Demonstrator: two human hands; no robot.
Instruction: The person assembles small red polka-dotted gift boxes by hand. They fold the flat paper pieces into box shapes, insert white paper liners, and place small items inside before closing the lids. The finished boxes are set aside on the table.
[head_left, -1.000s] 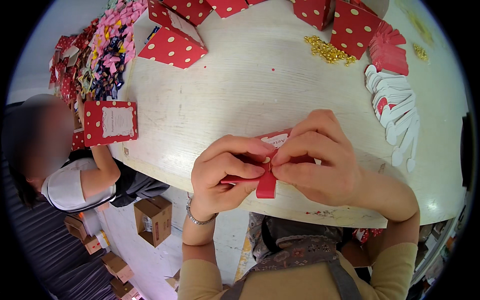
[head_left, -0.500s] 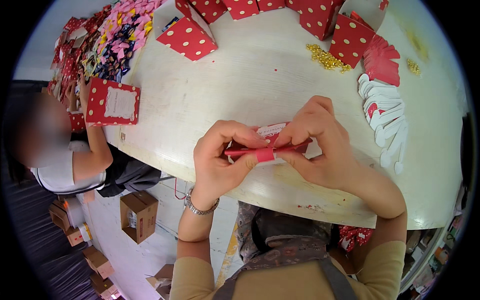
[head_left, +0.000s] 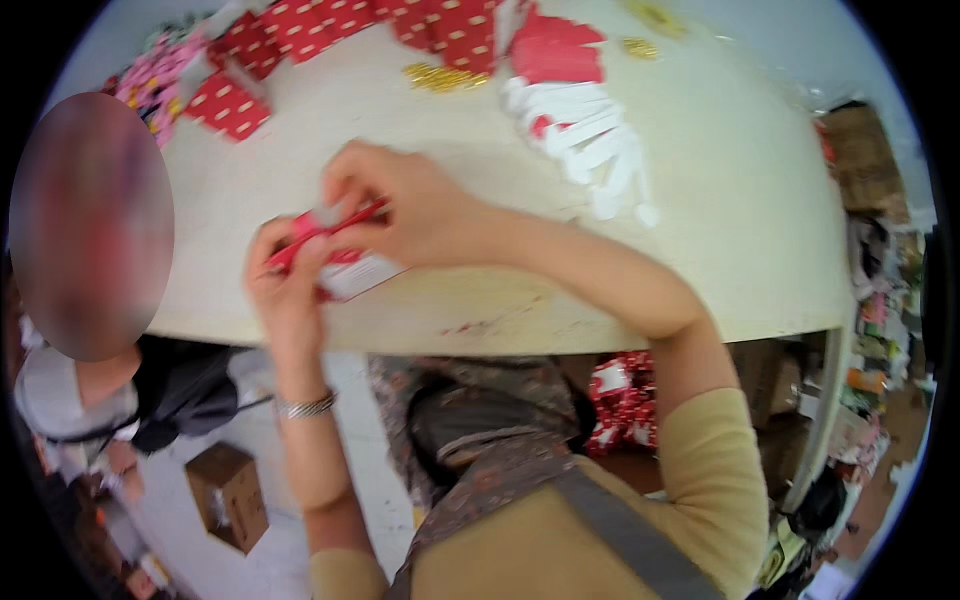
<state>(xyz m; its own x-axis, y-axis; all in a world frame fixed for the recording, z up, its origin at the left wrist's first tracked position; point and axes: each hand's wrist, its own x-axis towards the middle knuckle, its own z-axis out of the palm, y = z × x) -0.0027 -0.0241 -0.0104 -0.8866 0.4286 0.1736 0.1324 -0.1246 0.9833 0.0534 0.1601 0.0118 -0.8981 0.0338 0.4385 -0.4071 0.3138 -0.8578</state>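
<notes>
A small red gift box (head_left: 362,279) with a white panel is held just above the table, its flattened top edge slanting up toward the right. My left hand (head_left: 285,265) grips the left end of that edge between thumb and fingers. At the other end my right hand (head_left: 400,205) pinches the edge, its fingers curled over the top. A pinkish-red strip (head_left: 306,224) sticks up near the middle of the edge, between the hands. Motion blur hides the exact finger contacts.
Red dotted boxes (head_left: 230,105) line the table's far side. Gold bits (head_left: 445,78), red cards (head_left: 555,50) and white strips (head_left: 590,135) lie farther off. At the left sits a co-worker (head_left: 80,390). A cardboard box (head_left: 228,495) stands on the floor.
The view has swung to the right, so the table's things appear farther left. The gift box, level before, is now tilted, with its right end higher. Both hands still grip it.
</notes>
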